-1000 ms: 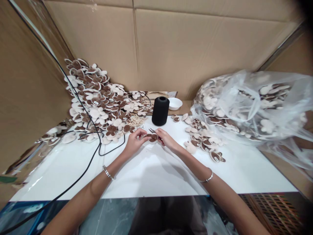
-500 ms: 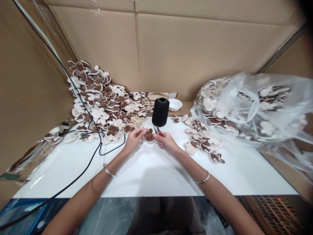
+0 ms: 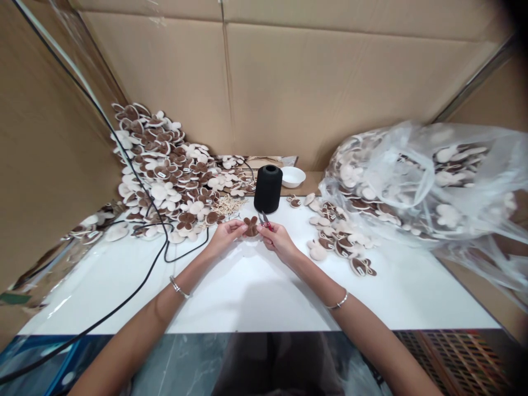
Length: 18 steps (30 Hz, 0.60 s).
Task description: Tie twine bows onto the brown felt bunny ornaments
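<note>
Brown fabric cutout [image 3: 251, 226] pinched in left hand [image 3: 223, 235]; small red-handled scissors [image 3: 264, 220] gripped by right hand [image 3: 278, 242], tips right by cutout; black thread spool [image 3: 268, 189] just behind, on white desk [image 3: 247, 297].

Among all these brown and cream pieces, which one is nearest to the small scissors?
The small brown lobed piece, pinched by the left hand right beside the snips in the right hand. The others lie in piles or inside the plastic bag.

You can't read anything here: the small white tags [image 3: 161, 175] sewn on the brown-and-cream fabric pieces [image 3: 160, 192] show marks, but they're too small and blurred to make out.
</note>
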### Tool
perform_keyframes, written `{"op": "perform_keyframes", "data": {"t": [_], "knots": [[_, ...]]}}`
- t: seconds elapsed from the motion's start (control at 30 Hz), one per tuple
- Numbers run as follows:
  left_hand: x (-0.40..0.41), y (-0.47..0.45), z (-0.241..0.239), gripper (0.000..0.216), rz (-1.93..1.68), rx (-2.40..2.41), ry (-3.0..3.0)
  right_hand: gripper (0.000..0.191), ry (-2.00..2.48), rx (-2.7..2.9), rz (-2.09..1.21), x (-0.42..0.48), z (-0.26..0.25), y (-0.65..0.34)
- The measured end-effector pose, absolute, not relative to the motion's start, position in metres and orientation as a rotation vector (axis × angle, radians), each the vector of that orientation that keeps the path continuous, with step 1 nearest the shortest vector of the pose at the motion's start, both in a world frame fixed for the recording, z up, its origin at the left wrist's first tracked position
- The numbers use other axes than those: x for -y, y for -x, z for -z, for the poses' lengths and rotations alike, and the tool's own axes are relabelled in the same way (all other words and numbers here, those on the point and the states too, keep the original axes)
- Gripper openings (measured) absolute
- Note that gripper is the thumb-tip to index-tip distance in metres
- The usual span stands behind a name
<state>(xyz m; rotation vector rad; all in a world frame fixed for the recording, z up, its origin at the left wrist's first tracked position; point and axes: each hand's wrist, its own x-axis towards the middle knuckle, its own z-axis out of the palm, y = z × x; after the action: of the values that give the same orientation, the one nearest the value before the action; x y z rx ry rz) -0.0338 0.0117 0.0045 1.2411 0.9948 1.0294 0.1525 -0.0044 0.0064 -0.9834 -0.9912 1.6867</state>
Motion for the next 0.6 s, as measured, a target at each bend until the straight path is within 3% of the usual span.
{"op": "perform_keyframes", "data": {"t": [0.43,0.53,0.6], "knots": [[-0.014,0.039,-0.004,0.037,-0.881,-1.039,-1.335,0.034,1.070,1.002,-1.575,0.000,-0.008,-0.156],[-0.024,0.053,-0.020,0.034,-0.842,-1.134,-1.360,0.033,1.151,0.977,-1.484,-0.007,-0.006,-0.166],[-0.035,0.068,-0.041,0.032,-1.014,-1.181,-1.297,0.032,1.201,0.948,-1.487,-0.011,-0.004,-0.172]]}}
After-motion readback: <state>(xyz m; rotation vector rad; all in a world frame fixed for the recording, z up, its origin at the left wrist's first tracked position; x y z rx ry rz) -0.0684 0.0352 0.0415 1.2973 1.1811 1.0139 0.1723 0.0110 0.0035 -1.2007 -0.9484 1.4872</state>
